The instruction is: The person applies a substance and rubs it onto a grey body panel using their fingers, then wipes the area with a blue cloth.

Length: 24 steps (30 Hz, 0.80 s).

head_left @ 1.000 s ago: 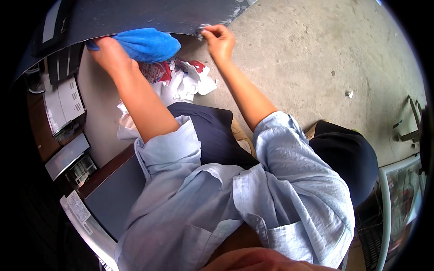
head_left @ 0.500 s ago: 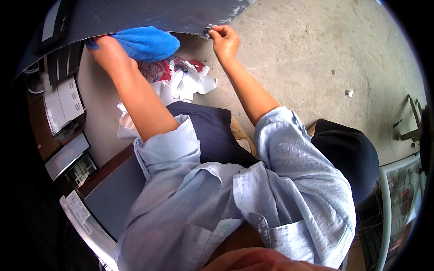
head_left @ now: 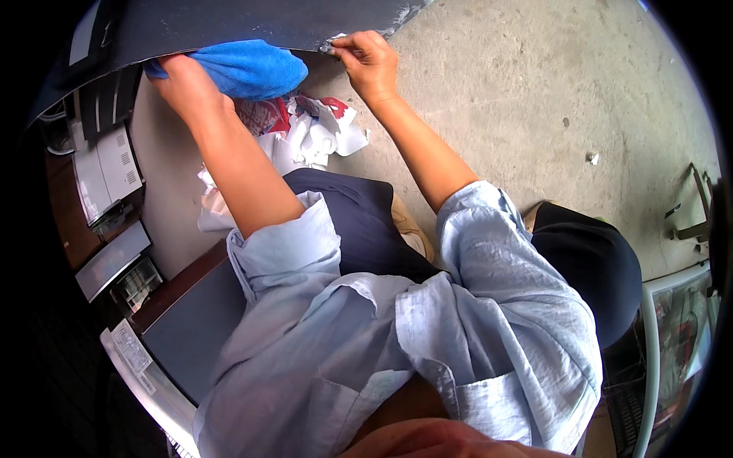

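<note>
A large dark panel (head_left: 252, 23) with scuffed paint fills the top of the view, its thin lower edge running across above my hands. My left hand (head_left: 185, 82) grips a bright blue towel (head_left: 256, 70) at that edge; the fingertips are hidden under the panel, and the towel bulges out to the right. At the panel's lower right edge, my right hand (head_left: 368, 62) is closed in a pinch, thumb against fingers. Between them is a small crumpled grey-white bit (head_left: 328, 46), too small to name, touching the panel edge.
Torn white and red paper (head_left: 313, 137) lies on the concrete floor (head_left: 519, 99) below the panel. White and dark appliance-like boxes (head_left: 107, 175) stand along the left. A light-framed glass door (head_left: 649, 343) and a metal bracket (head_left: 691, 221) are at the right.
My right hand has moved slightly left and up along the panel edge, still pinched. My left hand and the towel have shifted only a little.
</note>
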### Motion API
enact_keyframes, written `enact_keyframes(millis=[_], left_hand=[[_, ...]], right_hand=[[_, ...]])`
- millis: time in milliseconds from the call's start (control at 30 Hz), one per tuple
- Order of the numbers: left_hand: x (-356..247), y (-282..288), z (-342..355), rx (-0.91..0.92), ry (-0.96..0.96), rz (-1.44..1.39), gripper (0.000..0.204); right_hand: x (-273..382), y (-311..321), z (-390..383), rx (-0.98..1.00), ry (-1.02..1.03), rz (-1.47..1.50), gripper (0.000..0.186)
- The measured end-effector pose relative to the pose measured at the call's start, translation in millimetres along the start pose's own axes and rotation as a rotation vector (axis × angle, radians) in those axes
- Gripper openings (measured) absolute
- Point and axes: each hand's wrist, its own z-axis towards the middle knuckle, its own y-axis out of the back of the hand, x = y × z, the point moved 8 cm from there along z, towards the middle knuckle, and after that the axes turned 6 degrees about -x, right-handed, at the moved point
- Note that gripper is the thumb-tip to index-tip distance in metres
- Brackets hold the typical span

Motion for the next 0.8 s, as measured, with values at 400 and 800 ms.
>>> enact_keyframes(millis=[400,800], left_hand=[[9.3,8.3,7.8,-0.011,-0.02,0.043,0.074],[2.5,-0.1,3.4,0.011,0.009,0.01,0.068]], right_hand=[[11.7,7.7,14.8,0.009,0.151,-0.115,0.012],[49.7,-3.8,30.5,0.001,0.376,-0.072,0.015]])
